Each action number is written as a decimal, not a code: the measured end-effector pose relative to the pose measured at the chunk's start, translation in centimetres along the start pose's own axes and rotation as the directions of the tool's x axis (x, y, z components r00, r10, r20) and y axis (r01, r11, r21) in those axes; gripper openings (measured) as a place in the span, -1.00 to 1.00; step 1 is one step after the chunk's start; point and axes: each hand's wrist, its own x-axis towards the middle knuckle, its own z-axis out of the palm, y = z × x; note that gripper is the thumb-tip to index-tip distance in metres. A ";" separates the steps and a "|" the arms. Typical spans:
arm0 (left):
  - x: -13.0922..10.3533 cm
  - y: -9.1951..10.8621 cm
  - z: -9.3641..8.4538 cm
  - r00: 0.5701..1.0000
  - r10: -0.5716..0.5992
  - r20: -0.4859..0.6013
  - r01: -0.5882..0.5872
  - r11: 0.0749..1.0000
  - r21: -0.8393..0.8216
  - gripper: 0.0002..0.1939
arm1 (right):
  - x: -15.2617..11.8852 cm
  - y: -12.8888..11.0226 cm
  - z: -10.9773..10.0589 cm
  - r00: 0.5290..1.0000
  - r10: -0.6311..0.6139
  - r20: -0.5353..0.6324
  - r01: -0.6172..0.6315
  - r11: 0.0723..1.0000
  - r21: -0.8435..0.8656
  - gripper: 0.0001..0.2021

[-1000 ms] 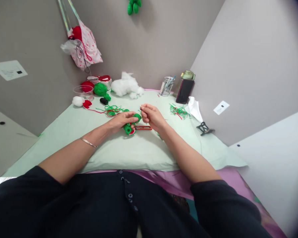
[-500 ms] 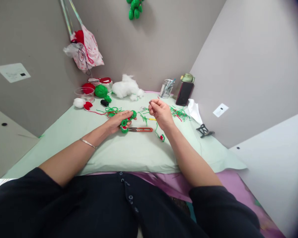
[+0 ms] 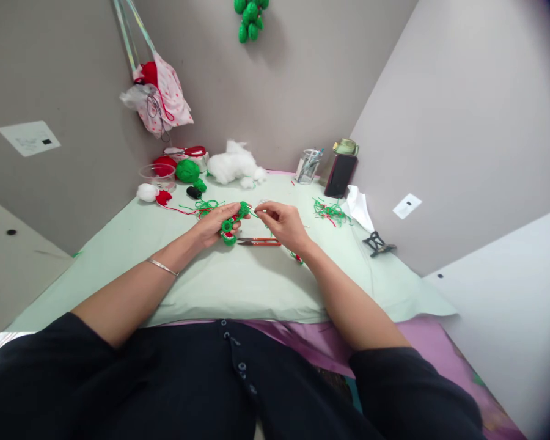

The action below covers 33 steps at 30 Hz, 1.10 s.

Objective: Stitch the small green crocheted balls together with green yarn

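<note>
My left hand [image 3: 214, 225] is closed round a green crocheted piece [image 3: 228, 227] with red and white parts, its thumb on top. Close to its right side, my right hand [image 3: 282, 221] is pinched, with a thin strand of green yarn between it and the piece; what the fingertips hold is too small to make out. Orange-handled thread snips [image 3: 261, 242] lie on the cloth just below and between the hands. A small red and green crocheted bit [image 3: 297, 258] lies partly hidden beside my right wrist.
Behind the hands are white stuffing [image 3: 233, 164], a green yarn ball [image 3: 187, 171], a clear tub [image 3: 158, 181], a cup of pens [image 3: 308, 167] and a phone [image 3: 341, 175]. Yarn scraps [image 3: 330, 212] and a black clip [image 3: 377, 244] lie to the right.
My right hand has moved left and down, close to the crocheted piece, still pinched. My left hand keeps its grip and has barely moved.
</note>
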 end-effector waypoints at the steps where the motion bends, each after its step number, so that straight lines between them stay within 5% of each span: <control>1: 0.0 0.1 0.1 1.000 0.002 -0.003 -0.002 1.000 -0.006 -0.72 | 0.0 0.0 0.0 1.000 0.003 0.018 -0.003 1.000 -0.013 -0.80; 23: 0.0 -0.1 -0.1 1.000 0.013 -0.016 -0.013 1.000 -0.004 -0.64 | -0.1 0.0 0.1 0.998 0.019 0.063 -0.011 0.991 -0.132 -0.84; 33: 0.0 0.0 -0.3 1.000 -0.015 -0.015 0.015 0.998 0.064 -0.53 | 0.2 0.4 0.5 0.986 0.121 0.112 -0.133 0.985 0.108 -0.82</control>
